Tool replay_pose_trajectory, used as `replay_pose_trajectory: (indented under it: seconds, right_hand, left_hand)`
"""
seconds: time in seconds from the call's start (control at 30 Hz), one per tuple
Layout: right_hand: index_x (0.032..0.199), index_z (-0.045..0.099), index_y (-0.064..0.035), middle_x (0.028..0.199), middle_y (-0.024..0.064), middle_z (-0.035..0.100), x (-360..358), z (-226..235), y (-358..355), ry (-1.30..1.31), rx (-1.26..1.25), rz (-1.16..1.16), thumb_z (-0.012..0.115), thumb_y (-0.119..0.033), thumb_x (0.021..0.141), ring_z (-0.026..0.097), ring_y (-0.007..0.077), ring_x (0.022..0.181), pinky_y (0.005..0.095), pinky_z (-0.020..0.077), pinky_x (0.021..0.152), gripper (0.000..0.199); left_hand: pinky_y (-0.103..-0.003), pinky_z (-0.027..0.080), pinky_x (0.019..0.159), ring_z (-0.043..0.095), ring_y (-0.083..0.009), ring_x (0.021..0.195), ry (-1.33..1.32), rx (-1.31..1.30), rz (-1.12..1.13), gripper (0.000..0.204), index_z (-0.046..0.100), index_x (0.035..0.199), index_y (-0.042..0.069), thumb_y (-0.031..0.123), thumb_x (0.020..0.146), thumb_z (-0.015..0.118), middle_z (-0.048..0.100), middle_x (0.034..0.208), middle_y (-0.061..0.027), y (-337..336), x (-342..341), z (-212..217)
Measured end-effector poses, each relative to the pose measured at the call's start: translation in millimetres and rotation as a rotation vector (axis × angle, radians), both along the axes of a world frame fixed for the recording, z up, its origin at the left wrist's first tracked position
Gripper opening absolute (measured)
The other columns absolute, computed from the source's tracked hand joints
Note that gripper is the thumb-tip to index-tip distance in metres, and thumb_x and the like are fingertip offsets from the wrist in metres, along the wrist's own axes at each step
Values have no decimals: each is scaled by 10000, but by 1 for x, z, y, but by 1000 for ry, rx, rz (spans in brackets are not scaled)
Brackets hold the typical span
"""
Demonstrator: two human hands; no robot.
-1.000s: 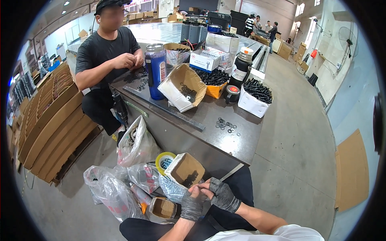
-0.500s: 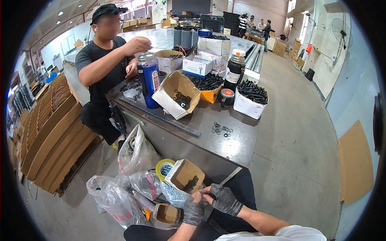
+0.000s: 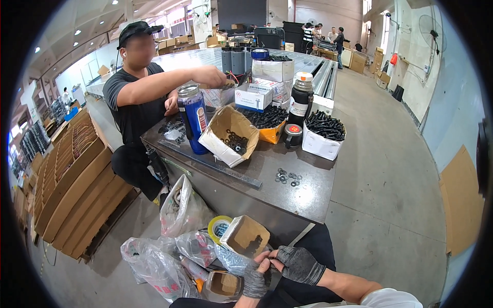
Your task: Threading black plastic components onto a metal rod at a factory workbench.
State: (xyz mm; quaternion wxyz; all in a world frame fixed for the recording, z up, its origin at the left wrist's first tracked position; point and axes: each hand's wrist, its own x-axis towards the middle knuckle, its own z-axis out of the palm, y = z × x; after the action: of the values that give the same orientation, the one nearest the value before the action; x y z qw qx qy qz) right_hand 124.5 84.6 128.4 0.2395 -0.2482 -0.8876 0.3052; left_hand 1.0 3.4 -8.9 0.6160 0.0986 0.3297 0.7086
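At the bottom centre, below the grey tabletop [image 3: 308, 197], the gloved left hand [image 3: 255, 280] meets the gloved right hand [image 3: 299, 264]. Both grips are pressed together, fingertips pinching something too small to tell, just beside a small open cardboard box [image 3: 246, 236] among plastic bags [image 3: 154, 262].

At the bottom centre of the frame your left hand [image 3: 255, 280] and right hand [image 3: 299, 264], both in grey fingerless gloves, meet fingertip to fingertip, pinching something too small to make out, just below a small open brown cardboard box [image 3: 245, 236]. Crumpled clear plastic bags [image 3: 159, 262] lie at lower left. Above stands the dark metal table [image 3: 308, 197], and at upper left a co-worker in a black shirt [image 3: 134, 105] reaches over it.
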Motion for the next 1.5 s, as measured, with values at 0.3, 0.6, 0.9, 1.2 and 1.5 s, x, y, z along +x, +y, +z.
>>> replay_pose_trajectory:
  seconds: [0.3,0.6,0.9,1.2,1.5]
  right_hand:
    - [980,622,-38,850,142,623,0,6,14,-76,-8,93,616,-145,920,649,325,790,385,536,668,123]
    - [1083,629,-56,904,126,648,-7,26,24,57,76,177,668,-144,892,665,313,827,372,541,687,214]
    - [1072,628,-54,959,153,635,-108,156,191,-50,590,108,685,-154,849,641,354,955,436,513,808,250]
    - [1236,614,-13,1165,202,669,-211,136,279,-948,369,135,772,-401,686,645,338,1086,411,508,916,691]
    - [1313,575,-108,1211,188,653,-238,94,307,-916,449,51,667,-306,793,634,342,1119,405,520,902,564]
  left_hand:
    - [-281,492,685,590,-126,759,107,-68,85,246,645,1156,27,144,940,636,642,877,-22,-1,1,59]
    - [-289,496,688,616,-145,774,231,-16,38,345,627,1218,7,203,936,657,676,924,-58,-2,-14,52]
    - [-255,433,660,527,-103,735,139,-11,33,363,656,1190,-2,224,912,711,638,940,-9,1,-9,55]
    - [-262,423,649,511,-86,738,187,-75,43,378,648,1204,10,224,902,721,618,926,11,6,-7,43]
    - [-246,443,644,535,-94,723,104,-83,3,382,635,1210,11,202,893,731,625,934,6,4,-8,52]
